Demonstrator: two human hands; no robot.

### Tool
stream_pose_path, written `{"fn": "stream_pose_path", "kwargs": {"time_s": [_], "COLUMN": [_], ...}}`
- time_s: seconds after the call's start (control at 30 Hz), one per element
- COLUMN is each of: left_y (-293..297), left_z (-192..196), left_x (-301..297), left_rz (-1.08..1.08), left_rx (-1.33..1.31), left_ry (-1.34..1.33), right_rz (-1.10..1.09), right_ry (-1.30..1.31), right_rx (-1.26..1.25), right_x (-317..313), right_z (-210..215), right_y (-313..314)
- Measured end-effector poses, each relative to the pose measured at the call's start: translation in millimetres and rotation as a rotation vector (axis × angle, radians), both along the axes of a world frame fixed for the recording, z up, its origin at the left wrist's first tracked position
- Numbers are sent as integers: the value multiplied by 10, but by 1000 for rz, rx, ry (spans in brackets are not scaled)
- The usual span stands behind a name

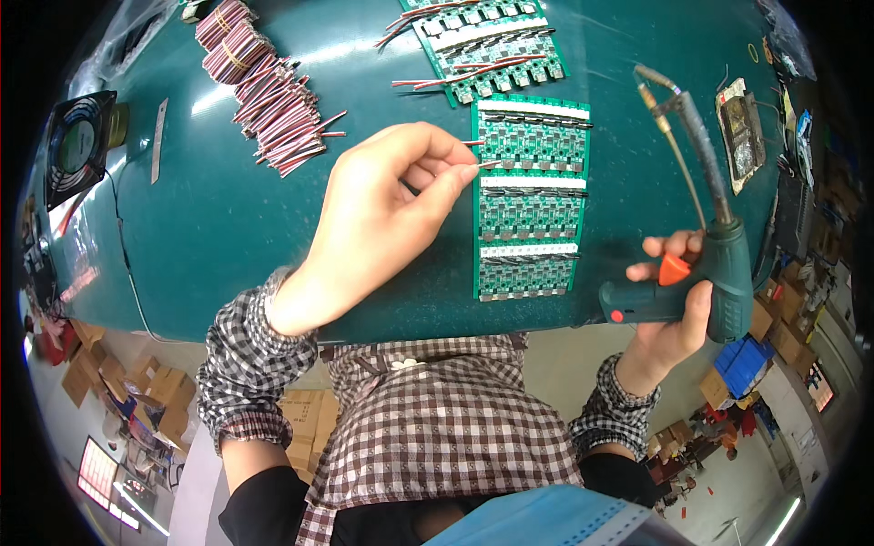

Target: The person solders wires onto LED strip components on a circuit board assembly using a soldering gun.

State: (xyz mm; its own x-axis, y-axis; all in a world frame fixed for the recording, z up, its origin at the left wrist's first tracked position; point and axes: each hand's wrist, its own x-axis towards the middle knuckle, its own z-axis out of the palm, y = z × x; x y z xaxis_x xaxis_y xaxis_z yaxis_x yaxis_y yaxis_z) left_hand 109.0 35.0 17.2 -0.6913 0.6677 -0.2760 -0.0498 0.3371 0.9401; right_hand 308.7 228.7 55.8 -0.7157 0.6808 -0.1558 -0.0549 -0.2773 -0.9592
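My left hand (382,205) is closed, with thumb and forefinger pinching a thin wire (490,164). The pale end of that wire reaches over the left edge of a green circuit board panel (531,218). A bit of red wire shows just above the fingertips; the rest is hidden by the hand. White strips and rows of black wires cross the panel. My right hand (678,332) is wrapped round the grip of a dark green soldering gun (728,273) with an orange trigger. Its bent metal tip and thin feed tube point up and away, apart from the panel, to its right.
A second panel (492,45) with red and black wires lies beyond the first. Bundled and loose wires (282,114) spread at the far left. A fan (77,150) stands at the left edge. At the right lies a worn tray (742,136) on the green table (228,237).
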Motion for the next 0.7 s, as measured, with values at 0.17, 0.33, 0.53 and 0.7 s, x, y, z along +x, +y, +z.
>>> {"fn": "stream_pose_path", "kwargs": {"time_s": [0.17,0.33,0.53,0.7], "left_y": [94,136,109,173], "left_z": [-34,-40,-83,13], "left_x": [-66,-49,-83,-97], "left_rz": [-78,-98,-58,-152], "left_rx": [-71,-132,-12,-169], "left_ry": [319,457,152,477], "right_rz": [45,-3,88,60], "right_ry": [-98,-116,-117,-170], "right_rx": [40,28,63,65], "right_x": [110,185,245,221], "right_z": [11,8,21,17], "right_y": [-54,-83,-58,-95]}}
